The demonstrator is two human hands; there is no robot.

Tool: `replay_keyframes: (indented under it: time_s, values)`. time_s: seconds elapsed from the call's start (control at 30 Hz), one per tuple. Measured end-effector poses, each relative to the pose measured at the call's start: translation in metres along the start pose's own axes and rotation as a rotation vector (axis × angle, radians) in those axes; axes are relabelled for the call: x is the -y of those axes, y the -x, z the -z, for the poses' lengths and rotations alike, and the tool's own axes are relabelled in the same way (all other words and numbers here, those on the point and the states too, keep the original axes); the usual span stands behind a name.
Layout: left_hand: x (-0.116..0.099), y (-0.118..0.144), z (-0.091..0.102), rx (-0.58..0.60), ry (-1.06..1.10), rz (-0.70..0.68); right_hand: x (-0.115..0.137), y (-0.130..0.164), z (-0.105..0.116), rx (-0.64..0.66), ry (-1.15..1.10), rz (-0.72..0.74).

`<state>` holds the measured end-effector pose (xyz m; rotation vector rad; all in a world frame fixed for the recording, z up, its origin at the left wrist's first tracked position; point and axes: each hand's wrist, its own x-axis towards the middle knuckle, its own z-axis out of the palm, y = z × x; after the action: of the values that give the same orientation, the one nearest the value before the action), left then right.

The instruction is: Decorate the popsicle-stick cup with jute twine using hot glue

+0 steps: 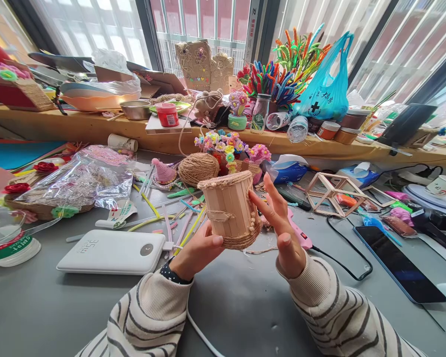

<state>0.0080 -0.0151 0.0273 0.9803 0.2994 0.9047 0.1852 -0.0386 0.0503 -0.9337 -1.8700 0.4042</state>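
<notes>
Tilted above the table is a small round pot (226,206) made of upright wooden sticks, with twine wound round its rim and base. My left hand (198,250) grips it low on the left side, thumb against the sticks. Some of the left fingers are hidden behind the pot. My right hand (284,230) is at the pot's right side with its fingers spread; one fingertip reaches the wall near the rim. A row of small beads or knots runs down the pot's right side. Behind my right hand lies a pink glue gun (299,230) with a black cord.
A white power bank (113,252) with a cable lies to the left. Behind the pot sits a ball of twine (198,168). A phone (399,263) and a wooden stick frame (334,193) are on the right. Craft supplies crowd the back ledge (130,126).
</notes>
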Motion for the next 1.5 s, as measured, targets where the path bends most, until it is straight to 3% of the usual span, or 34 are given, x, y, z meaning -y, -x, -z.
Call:
replay_keyframes:
  time_s: [0.77,0.9,1.03,1.23,1.5]
  values:
    - [0.003,0.001,0.005,0.004,0.055,-0.026,0.004,0.001,-0.001,-0.098,-0.1,-0.006]
    - [0.002,-0.002,0.003,-0.055,0.037,-0.065,0.0,0.001,-0.002,-0.114,-0.065,-0.037]
    - [0.0,-0.006,-0.001,-0.22,-0.018,-0.115,-0.009,0.001,-0.006,-0.168,-0.038,-0.131]
    - [0.003,-0.01,0.002,-0.339,-0.041,-0.23,-0.011,0.004,-0.012,-0.072,0.168,-0.089]
    - [0.003,-0.009,0.001,-0.323,-0.051,-0.221,-0.011,0.006,-0.02,0.054,0.386,-0.04]
